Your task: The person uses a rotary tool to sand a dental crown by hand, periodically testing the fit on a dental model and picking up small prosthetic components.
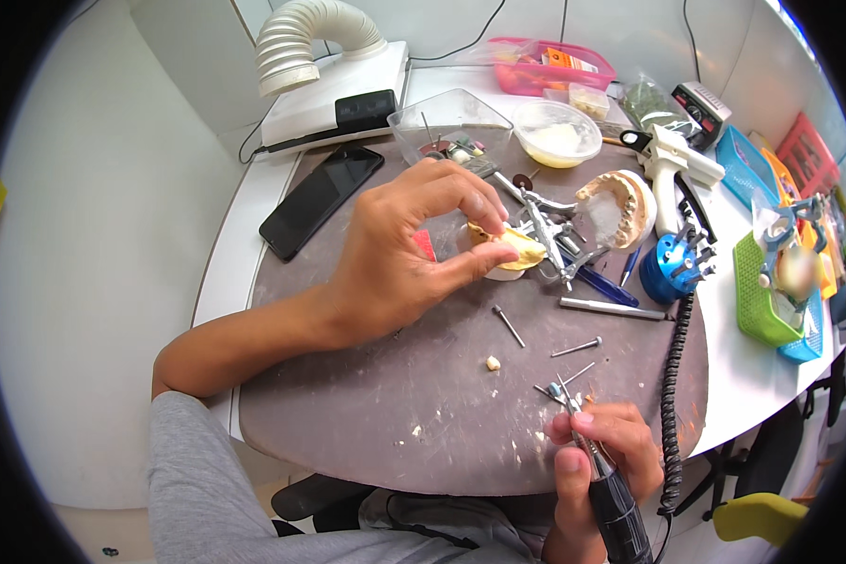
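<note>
Yellow covers part of a dental model (530,251) that sits on the brownish-grey counter (442,442), just left of a metal articulator (540,226). At the model is the left grip (395,254), its thumb and forefinger curved with their tips parted; whether they hold the model or merely hover over it, I cannot tell. The right grip (632,442) is closed around a black handpiece (620,512) with a slim metal tip, pointing up and away from the person near the counter's front edge. Between the two lie a small tooth-like piece (493,363) and loose metal burs (576,347). Right of the articulator stands a plaster arch (637,211) with teeth, and below that a round blue bur stand (665,268). A black phone (321,202) lies behind the left forearm, near a clear box (414,120).
</note>
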The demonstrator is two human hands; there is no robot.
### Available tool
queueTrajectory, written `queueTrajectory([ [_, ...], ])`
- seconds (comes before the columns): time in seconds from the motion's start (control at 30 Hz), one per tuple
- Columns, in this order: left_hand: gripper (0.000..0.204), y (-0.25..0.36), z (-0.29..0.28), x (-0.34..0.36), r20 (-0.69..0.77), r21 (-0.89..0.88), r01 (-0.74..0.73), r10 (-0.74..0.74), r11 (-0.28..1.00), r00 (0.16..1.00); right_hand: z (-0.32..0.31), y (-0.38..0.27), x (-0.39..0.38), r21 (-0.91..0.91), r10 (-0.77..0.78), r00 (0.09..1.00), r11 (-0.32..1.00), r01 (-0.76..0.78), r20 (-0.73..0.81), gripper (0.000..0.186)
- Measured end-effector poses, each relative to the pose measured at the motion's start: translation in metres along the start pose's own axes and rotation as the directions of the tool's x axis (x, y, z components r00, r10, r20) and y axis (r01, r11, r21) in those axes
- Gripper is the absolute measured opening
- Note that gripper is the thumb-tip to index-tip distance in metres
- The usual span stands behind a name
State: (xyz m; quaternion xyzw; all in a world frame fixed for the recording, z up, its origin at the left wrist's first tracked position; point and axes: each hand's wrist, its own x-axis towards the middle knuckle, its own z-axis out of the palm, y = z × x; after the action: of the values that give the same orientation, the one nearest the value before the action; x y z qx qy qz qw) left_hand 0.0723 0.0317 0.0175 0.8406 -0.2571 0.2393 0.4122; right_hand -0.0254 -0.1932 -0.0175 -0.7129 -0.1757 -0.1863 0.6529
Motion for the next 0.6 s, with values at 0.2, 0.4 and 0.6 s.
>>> queueTrajectory([
  [0.2,0.022,0.001,-0.001,0.004,0.040,0.202,-0.130,0.124,0.971,0.991,-0.002,-0.001,0.002,-0.066,-0.035,0.999,0.997,0.037,0.032,0.030],
  [0.4,0.023,0.001,0.002,0.006,0.039,0.223,-0.151,0.146,0.963,0.988,-0.012,-0.004,0.012,0.034,-0.102,0.983,0.995,0.098,0.151,0.021],
  [0.6,0.026,-0.004,-0.001,0.006,0.079,0.160,-0.101,0.089,0.982,0.993,-0.012,-0.006,0.014,0.012,-0.105,0.982,0.994,0.104,0.158,0.020],
])
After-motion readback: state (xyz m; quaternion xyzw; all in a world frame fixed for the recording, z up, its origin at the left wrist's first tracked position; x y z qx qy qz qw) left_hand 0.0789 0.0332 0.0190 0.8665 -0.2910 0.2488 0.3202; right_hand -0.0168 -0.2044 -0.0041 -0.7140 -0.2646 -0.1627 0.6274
